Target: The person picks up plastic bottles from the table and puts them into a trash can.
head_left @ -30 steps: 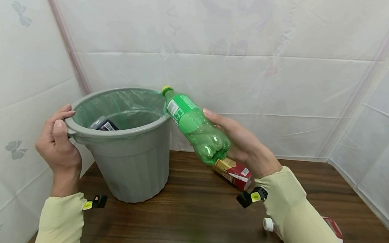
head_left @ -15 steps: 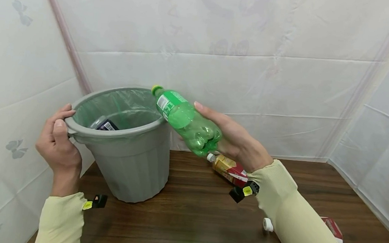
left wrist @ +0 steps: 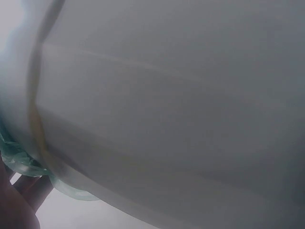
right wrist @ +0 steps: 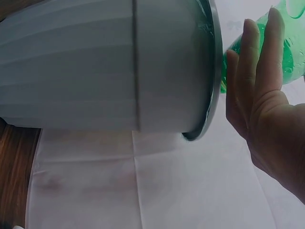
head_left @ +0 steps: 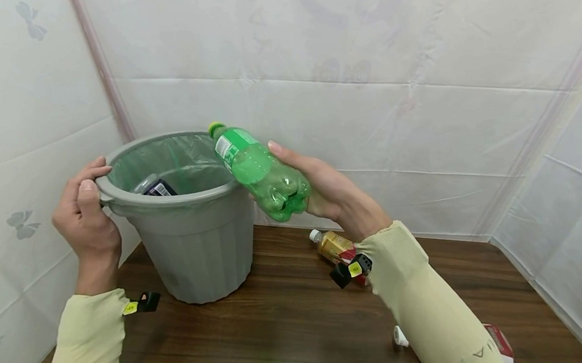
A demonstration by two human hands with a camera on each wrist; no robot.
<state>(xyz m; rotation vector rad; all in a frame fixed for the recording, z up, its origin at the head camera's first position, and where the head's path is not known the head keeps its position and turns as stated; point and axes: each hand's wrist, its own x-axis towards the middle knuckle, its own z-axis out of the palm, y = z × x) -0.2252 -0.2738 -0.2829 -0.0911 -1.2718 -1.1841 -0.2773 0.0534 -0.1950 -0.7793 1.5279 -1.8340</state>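
A grey trash bin (head_left: 203, 249) with a green plastic liner stands upright at the left of the table. My left hand (head_left: 90, 220) grips its rim, thumb outside; in the left wrist view the bin's wall fills most of the picture. A clear bottle with a dark label (head_left: 156, 186) lies inside the bin. My right hand (head_left: 328, 190) holds a green plastic bottle (head_left: 256, 170) near its base, tilted, yellow cap toward the bin. The cap end is over the bin's right rim. In the right wrist view, the hand's fingers (right wrist: 271, 52) lie along the bottle beside the rim.
A white-capped bottle with a gold and red label (head_left: 334, 246) lies on the dark wooden table (head_left: 280, 323) below the right wrist. Another white cap (head_left: 401, 336) and a red label (head_left: 499, 343) show around the right sleeve. White sheeting (head_left: 377, 125) encloses the table.
My right hand has moved left with the green bottle, bringing its cap end over the bin's rim. The gold and red bottle has come more into view. My left hand has stayed still.
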